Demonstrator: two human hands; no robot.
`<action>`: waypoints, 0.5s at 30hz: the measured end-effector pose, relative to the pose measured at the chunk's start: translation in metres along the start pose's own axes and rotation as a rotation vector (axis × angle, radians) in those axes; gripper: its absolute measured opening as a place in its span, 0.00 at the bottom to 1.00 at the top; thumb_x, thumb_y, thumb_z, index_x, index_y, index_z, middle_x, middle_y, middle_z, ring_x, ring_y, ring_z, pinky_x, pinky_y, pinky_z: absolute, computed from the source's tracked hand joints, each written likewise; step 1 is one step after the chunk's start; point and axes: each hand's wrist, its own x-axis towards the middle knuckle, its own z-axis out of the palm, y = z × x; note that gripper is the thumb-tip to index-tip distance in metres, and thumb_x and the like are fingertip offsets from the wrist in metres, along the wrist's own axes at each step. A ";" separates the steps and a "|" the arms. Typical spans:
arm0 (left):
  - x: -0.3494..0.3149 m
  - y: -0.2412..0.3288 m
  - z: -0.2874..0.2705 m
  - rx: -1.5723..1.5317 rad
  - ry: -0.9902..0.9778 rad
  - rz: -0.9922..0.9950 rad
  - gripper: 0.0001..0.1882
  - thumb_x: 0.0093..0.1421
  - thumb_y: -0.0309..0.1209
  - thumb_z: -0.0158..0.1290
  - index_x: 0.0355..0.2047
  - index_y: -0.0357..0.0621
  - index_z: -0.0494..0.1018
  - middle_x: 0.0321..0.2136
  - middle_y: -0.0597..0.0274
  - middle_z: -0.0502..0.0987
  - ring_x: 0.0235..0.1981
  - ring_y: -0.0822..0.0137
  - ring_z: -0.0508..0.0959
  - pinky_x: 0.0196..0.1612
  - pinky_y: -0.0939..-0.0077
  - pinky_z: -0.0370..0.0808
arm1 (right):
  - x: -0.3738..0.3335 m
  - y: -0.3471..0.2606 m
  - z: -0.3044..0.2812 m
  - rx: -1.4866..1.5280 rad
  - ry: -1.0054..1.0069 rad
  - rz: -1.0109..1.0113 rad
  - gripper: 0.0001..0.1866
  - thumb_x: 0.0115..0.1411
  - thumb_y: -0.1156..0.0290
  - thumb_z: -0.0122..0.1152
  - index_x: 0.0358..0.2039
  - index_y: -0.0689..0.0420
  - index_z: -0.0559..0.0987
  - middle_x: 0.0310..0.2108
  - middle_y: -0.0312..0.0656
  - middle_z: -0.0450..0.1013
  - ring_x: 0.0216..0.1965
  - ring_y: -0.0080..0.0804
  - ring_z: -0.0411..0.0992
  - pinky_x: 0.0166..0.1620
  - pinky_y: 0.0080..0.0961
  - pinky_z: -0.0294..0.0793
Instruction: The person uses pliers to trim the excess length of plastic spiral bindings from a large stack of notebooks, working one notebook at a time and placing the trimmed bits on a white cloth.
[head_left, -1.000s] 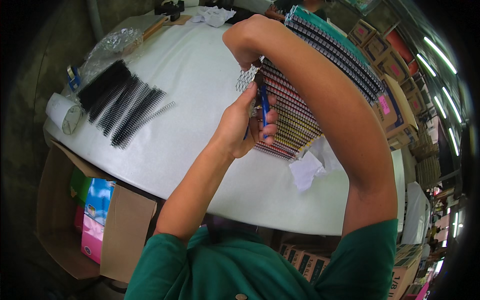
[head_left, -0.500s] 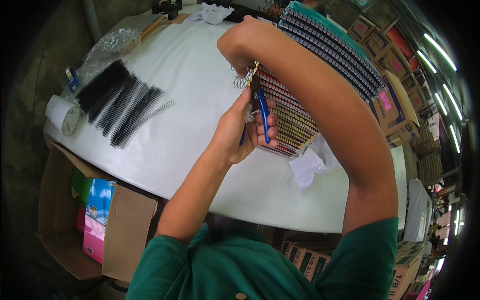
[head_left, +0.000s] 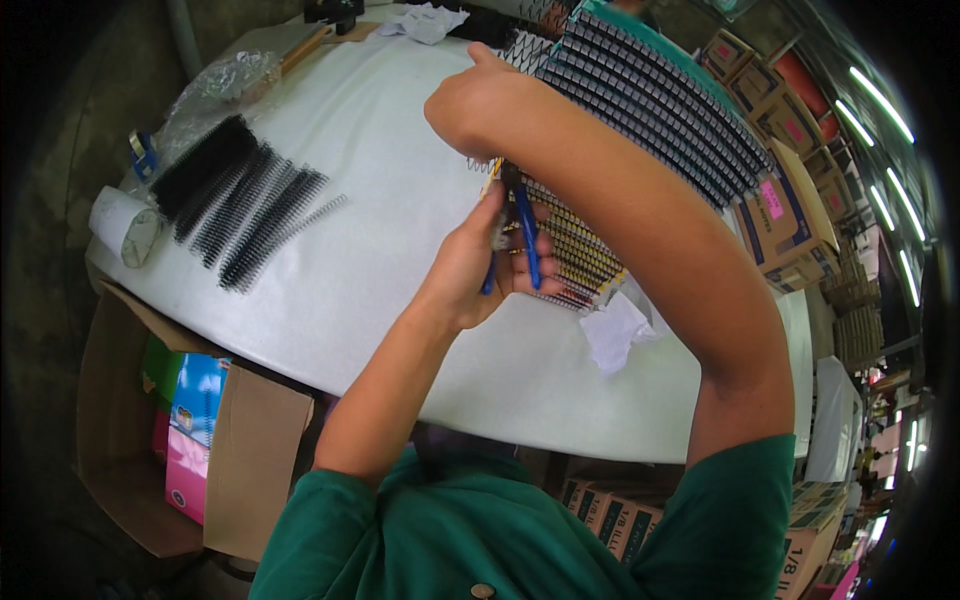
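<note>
My bench sits in a binding workshop, probably also a stockroom: black spiral coils (head_left: 240,205) on white table (head_left: 400,300), stacked notebooks (head_left: 650,100), cartons (head_left: 790,215), strip lights (head_left: 880,100).

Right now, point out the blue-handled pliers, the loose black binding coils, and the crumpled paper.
Blue-handled pliers (head_left: 526,240), head view, on a blue handle.
Black binding coils (head_left: 240,205), head view, middle of the row.
Crumpled paper (head_left: 615,330), head view, its centre.

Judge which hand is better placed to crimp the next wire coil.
Left, probably: the left hand already grips the blue-handled pliers at the spiral-bound notebooks, while the right hand only steadies them.
</note>
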 end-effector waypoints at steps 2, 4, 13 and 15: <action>0.000 -0.002 -0.031 -0.179 -0.277 -0.010 0.32 0.65 0.55 0.27 0.47 0.37 0.61 0.31 0.50 0.73 0.35 0.52 0.78 0.38 0.58 0.78 | 0.001 -0.002 -0.001 0.014 0.002 -0.009 0.07 0.44 0.79 0.60 0.26 0.56 0.81 0.29 0.42 0.77 0.35 0.32 0.75 0.58 0.40 0.49; -0.005 -0.003 -0.031 -0.186 -0.328 -0.017 0.32 0.65 0.55 0.27 0.46 0.36 0.62 0.33 0.49 0.73 0.36 0.52 0.78 0.39 0.57 0.78 | 0.001 -0.002 0.002 0.016 -0.009 -0.015 0.06 0.44 0.79 0.60 0.25 0.56 0.81 0.28 0.42 0.77 0.34 0.32 0.75 0.58 0.40 0.49; -0.010 0.000 0.001 0.110 0.207 -0.019 0.33 0.64 0.56 0.27 0.47 0.36 0.63 0.37 0.45 0.73 0.39 0.50 0.77 0.41 0.57 0.77 | 0.000 -0.003 0.005 0.053 -0.037 -0.029 0.05 0.43 0.77 0.62 0.24 0.58 0.81 0.25 0.44 0.77 0.32 0.32 0.75 0.58 0.39 0.49; -0.012 0.000 0.001 0.101 0.188 -0.024 0.33 0.64 0.56 0.28 0.47 0.36 0.63 0.36 0.46 0.73 0.39 0.50 0.77 0.40 0.57 0.77 | 0.001 -0.001 0.007 0.066 -0.033 -0.033 0.06 0.43 0.77 0.63 0.25 0.59 0.81 0.26 0.45 0.77 0.32 0.33 0.75 0.58 0.39 0.50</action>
